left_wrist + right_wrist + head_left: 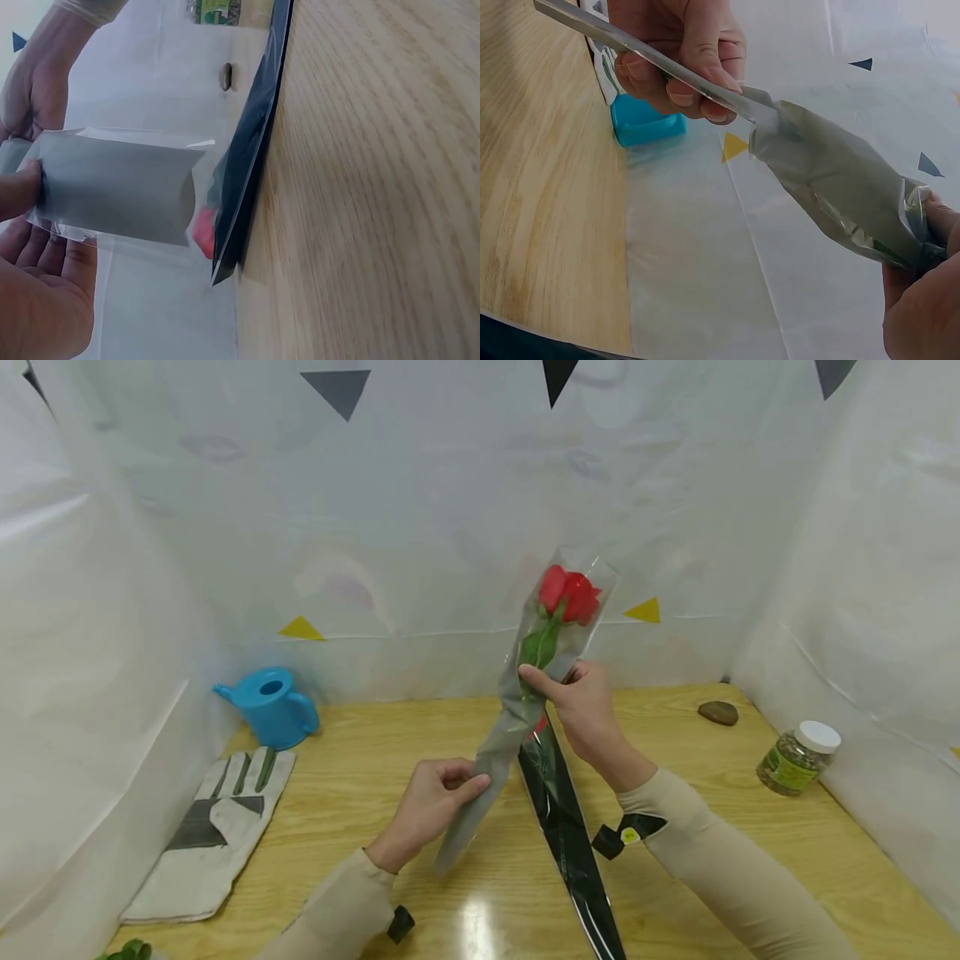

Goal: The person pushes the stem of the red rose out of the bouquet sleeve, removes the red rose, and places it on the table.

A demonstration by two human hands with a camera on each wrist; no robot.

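Observation:
A red rose (568, 594) stands in a grey and clear sleeve (501, 735), held tilted above the wooden table (360, 760). My left hand (431, 802) pinches the sleeve's lower part (112, 187) between thumb and fingers. My right hand (581, 702) grips the sleeve (840, 180) just below the bloom, around the green leaves. A second sleeve, black (566, 835), lies flat on the table beneath, with something red at its upper end (204, 232).
A blue watering can (272, 705) stands at the back left, a grey and white work glove (213, 827) in front of it. A brown stone (718, 712) and a white-lidded jar (797, 758) sit at the right. White sheeting walls the table in.

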